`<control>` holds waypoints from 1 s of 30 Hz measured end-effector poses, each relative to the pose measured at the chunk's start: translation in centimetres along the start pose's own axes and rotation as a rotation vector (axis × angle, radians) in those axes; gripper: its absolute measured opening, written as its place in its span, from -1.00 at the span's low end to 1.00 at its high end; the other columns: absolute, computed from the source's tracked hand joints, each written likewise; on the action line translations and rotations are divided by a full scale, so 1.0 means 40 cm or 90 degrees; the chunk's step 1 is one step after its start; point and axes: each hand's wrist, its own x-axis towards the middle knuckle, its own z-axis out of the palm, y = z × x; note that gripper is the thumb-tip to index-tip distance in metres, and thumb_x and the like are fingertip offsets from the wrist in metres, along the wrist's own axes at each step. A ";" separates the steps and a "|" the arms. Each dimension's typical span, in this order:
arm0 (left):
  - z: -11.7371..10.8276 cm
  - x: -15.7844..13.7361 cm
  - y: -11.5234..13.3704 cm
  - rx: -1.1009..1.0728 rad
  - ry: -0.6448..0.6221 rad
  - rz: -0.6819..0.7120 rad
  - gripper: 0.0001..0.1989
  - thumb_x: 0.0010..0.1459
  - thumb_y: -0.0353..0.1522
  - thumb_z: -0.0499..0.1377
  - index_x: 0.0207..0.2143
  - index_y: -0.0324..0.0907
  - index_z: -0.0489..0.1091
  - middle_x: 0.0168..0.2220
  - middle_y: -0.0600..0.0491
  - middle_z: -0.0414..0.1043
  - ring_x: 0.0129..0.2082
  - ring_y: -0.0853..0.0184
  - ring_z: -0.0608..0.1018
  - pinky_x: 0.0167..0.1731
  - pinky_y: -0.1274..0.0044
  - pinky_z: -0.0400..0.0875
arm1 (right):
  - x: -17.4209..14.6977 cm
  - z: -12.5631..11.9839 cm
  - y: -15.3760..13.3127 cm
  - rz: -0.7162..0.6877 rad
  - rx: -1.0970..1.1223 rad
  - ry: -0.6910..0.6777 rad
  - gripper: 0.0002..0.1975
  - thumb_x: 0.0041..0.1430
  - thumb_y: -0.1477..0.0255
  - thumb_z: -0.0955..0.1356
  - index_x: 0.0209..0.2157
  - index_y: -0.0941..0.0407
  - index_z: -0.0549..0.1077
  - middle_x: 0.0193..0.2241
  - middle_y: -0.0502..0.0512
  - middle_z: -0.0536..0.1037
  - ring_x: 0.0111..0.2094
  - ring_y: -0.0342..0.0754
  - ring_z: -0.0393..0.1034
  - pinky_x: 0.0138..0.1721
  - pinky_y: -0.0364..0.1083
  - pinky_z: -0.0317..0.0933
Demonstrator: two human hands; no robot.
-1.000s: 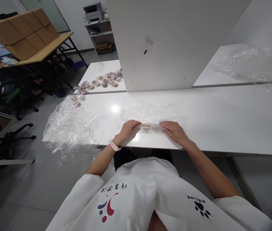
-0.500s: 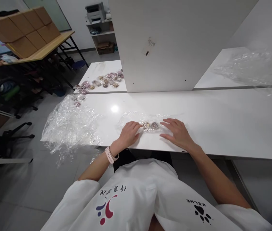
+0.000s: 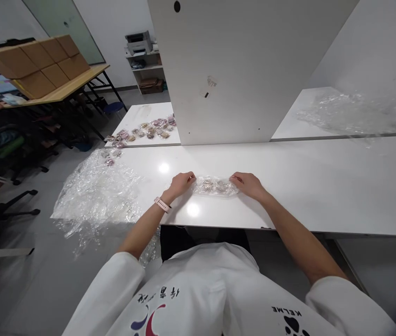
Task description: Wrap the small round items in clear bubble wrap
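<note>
On the white table in front of me lies a strip of clear plastic wrap, folded over two small round items that show blurred through it. My left hand is closed at the wrap's left end, thumb and fingers pinched together. At the right end my right hand pinches the wrap in the same way. The two round items sit side by side between my hands. What kind of items they are cannot be made out through the plastic.
A crumpled heap of clear plastic hangs over the table's left edge. Several small wrapped pieces lie at the back left. A white upright panel stands behind; more plastic film lies at right. Cardboard boxes stand beyond.
The wrap has been folded over the two round items and now forms a narrower strip. My hands have gone from spread fingers beside the items to pinching the wrap's ends.
</note>
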 end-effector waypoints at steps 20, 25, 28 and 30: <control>0.155 -0.006 0.157 -0.609 0.196 -0.110 -0.58 0.36 -0.23 -0.07 0.14 -0.16 0.35 0.19 -0.17 0.39 0.26 0.08 0.37 0.19 0.13 0.30 | -0.099 0.182 -0.027 -0.129 0.073 0.209 -0.53 0.37 0.24 0.23 0.27 -0.10 0.33 0.13 0.15 0.42 0.08 0.15 0.30 0.13 0.19 0.20; 0.118 -0.057 0.247 -0.829 0.106 -0.026 -0.45 0.37 -0.18 -0.23 0.07 -0.25 0.41 0.04 -0.17 0.49 0.12 0.20 0.50 0.15 0.28 0.39 | -0.120 0.198 -0.073 -0.124 0.121 0.291 -0.44 0.40 0.32 0.16 0.39 -0.12 0.11 0.19 0.20 0.33 0.11 0.17 0.29 0.13 0.23 0.24; 0.117 -0.094 0.258 -0.856 0.121 -0.032 -0.51 0.37 -0.12 -0.14 0.01 -0.21 0.43 0.01 -0.13 0.50 0.11 0.20 0.51 0.15 0.31 0.38 | -0.139 0.213 -0.115 -0.113 0.111 0.316 -0.42 0.41 0.36 0.13 0.42 -0.14 0.03 0.23 0.22 0.31 0.14 0.21 0.28 0.14 0.29 0.22; 0.118 -0.101 0.253 -0.918 0.154 -0.073 -0.61 0.31 -0.10 0.04 -0.06 -0.19 0.43 -0.05 -0.08 0.53 0.06 0.21 0.53 0.11 0.34 0.42 | -0.155 0.216 -0.145 -0.129 0.111 0.306 -0.40 0.41 0.37 0.13 0.44 -0.09 -0.04 0.27 0.24 0.26 0.21 0.23 0.23 0.18 0.30 0.18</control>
